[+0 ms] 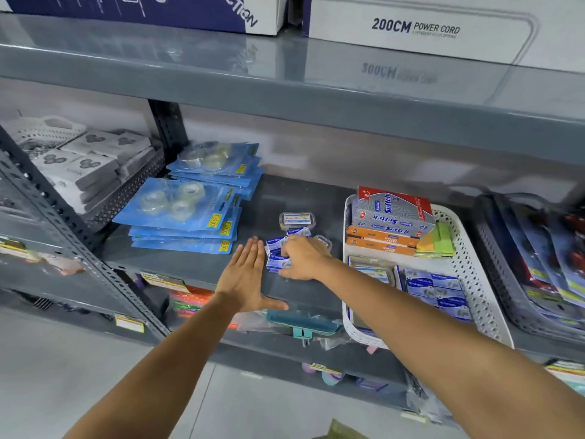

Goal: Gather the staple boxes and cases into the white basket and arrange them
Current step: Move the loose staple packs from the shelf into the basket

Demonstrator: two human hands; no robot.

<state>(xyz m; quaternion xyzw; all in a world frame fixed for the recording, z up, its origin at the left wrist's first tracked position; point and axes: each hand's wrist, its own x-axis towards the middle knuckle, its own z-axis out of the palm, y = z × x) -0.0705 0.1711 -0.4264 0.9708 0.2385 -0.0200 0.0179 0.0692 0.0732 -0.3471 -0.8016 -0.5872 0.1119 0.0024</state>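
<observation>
Small blue-and-white staple boxes (274,252) lie in a loose cluster on the grey shelf (196,264). My right hand (304,258) rests on top of the cluster, fingers curled over the boxes. My left hand (245,277) is flat and open, its fingertips just left of the cluster. A clear plastic case (296,220) sits behind the boxes, and another clear case (324,240) peeks out beside my right hand. The white basket (474,280) stands to the right and holds more blue staple boxes (437,293) in its near half.
Red, grey and orange boxes (392,217) and coloured sticky notes (438,242) fill the basket's far half. Blue tape packs (190,210) are stacked to the left. A grey basket (538,264) of packs stands at the right. An upper shelf (285,83) overhangs.
</observation>
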